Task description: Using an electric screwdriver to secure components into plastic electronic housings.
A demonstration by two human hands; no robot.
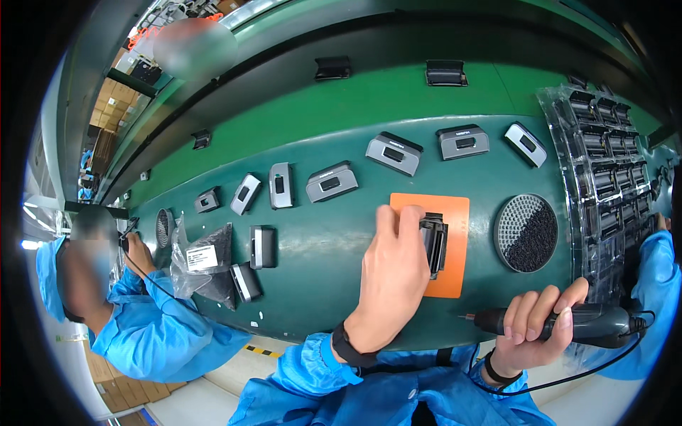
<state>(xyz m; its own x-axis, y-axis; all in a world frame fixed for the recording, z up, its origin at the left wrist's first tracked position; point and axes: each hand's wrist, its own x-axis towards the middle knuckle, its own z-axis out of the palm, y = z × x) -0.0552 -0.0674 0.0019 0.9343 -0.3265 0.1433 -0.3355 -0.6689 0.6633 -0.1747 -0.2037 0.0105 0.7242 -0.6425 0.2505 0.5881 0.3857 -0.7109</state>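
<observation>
Left hand (393, 266) has its fingers bent in narrow, holding the black part (437, 245) by its upper left side. Part sits on the orange mat (457, 245), just right of those fingers. Right hand (533, 344) has its fingers wrapped round a dark electric screwdriver (593, 324), bit pointing left, clear of the part. Dish (513, 224) of small black pieces sits just beyond the right fingers. Grey housings (332, 182) lie beyond and left of the left fingers
</observation>
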